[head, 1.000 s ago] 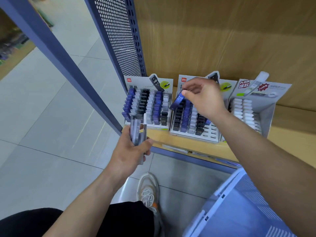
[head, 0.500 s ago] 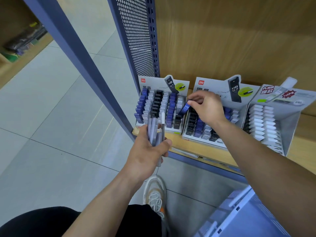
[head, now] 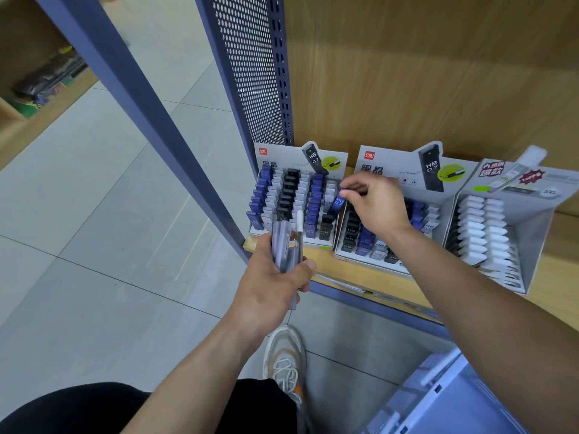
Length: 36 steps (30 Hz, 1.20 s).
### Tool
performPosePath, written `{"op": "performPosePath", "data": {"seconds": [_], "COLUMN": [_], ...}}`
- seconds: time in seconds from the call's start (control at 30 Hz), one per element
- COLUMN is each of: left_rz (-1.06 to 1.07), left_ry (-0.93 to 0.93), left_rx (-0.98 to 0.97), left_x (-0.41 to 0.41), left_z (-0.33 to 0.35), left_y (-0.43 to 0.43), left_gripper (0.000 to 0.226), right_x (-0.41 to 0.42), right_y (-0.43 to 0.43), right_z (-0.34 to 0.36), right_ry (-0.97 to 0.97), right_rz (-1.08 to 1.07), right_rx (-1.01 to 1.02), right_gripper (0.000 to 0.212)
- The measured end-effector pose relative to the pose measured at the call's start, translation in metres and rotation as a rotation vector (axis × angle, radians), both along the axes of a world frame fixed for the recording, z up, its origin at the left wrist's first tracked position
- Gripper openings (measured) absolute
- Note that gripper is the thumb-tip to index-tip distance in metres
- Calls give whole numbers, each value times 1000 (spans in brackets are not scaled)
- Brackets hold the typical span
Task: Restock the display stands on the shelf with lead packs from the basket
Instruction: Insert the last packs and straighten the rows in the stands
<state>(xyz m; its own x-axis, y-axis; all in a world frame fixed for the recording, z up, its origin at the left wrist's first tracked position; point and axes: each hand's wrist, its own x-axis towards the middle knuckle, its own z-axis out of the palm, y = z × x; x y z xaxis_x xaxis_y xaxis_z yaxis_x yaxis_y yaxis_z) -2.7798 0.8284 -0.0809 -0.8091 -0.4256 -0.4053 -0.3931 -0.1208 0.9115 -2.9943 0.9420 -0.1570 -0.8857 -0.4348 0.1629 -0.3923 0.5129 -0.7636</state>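
Note:
Three grey cardboard display stands sit side by side on the wooden shelf point(head: 369, 281). The left stand point(head: 275, 155) holds rows of blue, white and black lead packs. My right hand point(head: 374, 205) pinches a blue lead pack point(head: 337, 204) over the gap between the left stand and the middle stand point(head: 391, 161). My left hand point(head: 271, 277) grips a bundle of clear and bluish lead packs point(head: 283, 242) upright in front of the left stand. The right stand point(head: 542, 208) holds white packs. A corner of the pale blue basket point(head: 438, 399) shows at the bottom right.
A blue perforated metal upright point(head: 250, 67) and a slanted blue post point(head: 131, 98) bound the shelf on the left. Grey floor tiles point(head: 94, 230) lie below. My white shoe point(head: 286, 361) stands under the shelf edge. Another shelf with goods point(head: 47, 79) is at far left.
My right hand has carried the blue pack leftward from the middle stand to its edge by the left stand. The view has shifted left and down.

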Motion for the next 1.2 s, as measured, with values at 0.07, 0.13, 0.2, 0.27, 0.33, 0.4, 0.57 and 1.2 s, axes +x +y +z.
{"op": "performPosePath", "data": {"seconds": [0.07,0.13,0.2,0.27,0.33,0.4,0.57,1.2], "left_rz": [-2,1,4,8,13,16,23,21], "left_ry": [-2,-2,-3,-5,-8,-12,-7,-6], "left_rx": [0,-3,-6,-6,-6,-8,16,6], "left_x": [0,0,0,1,1,1,0,0], "left_z": [0,0,0,-1,-1,-1,0,-1], "left_y": [0,0,0,-1,-2,-2,-2,-4], "left_gripper": [31,31,31,31,30,30,30,29], "right_x": [1,3,5,5,4,2,2,-1], "right_y": [0,0,-2,-3,-3,-2,4,-7], "right_z": [0,1,2,3,5,6,9,0], "right_ry": [6,15,33,41,39,34,6,117], "right_rz": [11,39,69,86,97,108,128,316], "right_rx": [-15,-11,10,24,43,60,66,208], "right_gripper": [8,10,11,10,8,7,7,15]}}
